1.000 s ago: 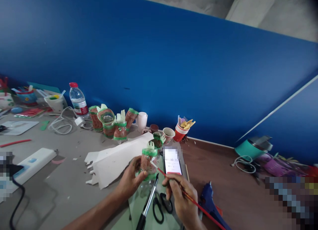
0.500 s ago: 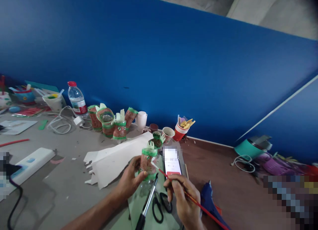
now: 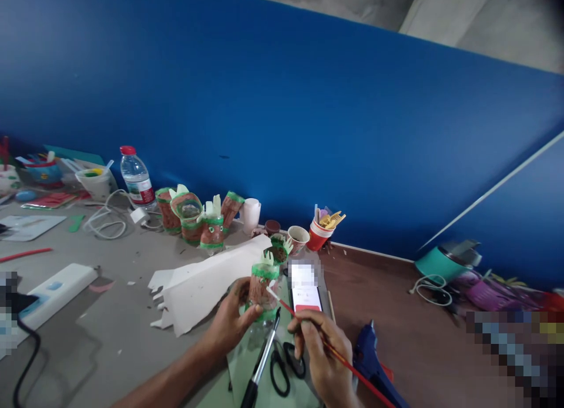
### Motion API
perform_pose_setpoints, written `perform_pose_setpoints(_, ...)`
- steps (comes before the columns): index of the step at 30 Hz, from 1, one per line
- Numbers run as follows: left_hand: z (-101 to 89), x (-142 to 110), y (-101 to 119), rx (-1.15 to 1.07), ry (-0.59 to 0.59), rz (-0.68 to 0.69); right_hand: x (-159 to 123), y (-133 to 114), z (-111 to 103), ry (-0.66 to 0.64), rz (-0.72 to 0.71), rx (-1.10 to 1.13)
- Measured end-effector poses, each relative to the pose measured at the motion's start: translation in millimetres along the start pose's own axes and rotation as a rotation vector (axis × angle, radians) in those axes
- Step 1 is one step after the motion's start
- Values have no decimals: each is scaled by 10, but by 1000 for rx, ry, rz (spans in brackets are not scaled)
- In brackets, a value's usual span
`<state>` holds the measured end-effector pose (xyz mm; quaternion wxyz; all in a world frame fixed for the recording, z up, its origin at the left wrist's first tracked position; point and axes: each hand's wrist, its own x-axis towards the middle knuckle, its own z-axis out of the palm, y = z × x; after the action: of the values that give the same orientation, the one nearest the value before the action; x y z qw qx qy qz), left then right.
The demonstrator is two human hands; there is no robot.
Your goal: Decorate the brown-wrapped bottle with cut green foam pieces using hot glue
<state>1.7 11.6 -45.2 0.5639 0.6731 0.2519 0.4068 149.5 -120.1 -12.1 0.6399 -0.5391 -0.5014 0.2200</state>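
So, a big blue wall (image 3: pixel 282 114) stands behind a gray table (image 3: pixel 127 320). A long white paper (image 3: pixel 211 281) lies on the table. Next to it, the left hand (image 3: pixel 233 317) is wrapped around a brown and green cup (image 3: pixel 259 287), thumb in front. The right hand (image 3: pixel 324 340) pinches a thin red brush (image 3: pixel 361 377) between thumb and fingers. The brush's white tip is right by the front of the cup, but I can't tell if they touch. Closer in are black scissors (image 3: pixel 288 381) and a pen (image 3: pixel 264 358).

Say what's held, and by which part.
Left hand: brown-and-green cup, by its lower left side. Right hand: red brush, by its shaft.
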Motion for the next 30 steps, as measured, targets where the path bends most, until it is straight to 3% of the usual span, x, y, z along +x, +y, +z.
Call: perform_pose_setpoints(30, -8, -9, -30, 9, 9, -5, -1, -33, -1, 46, 16, -54)
